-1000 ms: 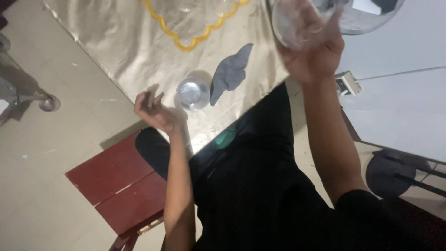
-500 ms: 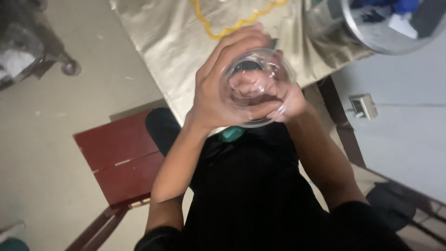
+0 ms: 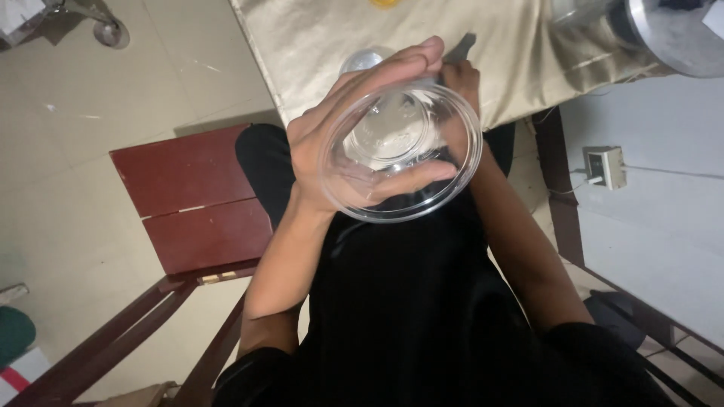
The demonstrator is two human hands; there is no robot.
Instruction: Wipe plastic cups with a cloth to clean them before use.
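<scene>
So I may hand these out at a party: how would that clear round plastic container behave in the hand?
The clear round plastic container looks thin-walled, so it is probably light and a little flexible. The left hand spans its outside easily. Its smooth, glossy surface may be somewhat slippery.

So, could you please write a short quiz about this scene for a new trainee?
1. True or false: the left hand is wrapped around the clear glass bowl.
2. What colour is the chair seat beside the person?
A) red-brown B) blue C) white
3. What covers the table behind the bowl?

Key: 1 true; 2 A; 3 a shiny beige cloth.
</scene>
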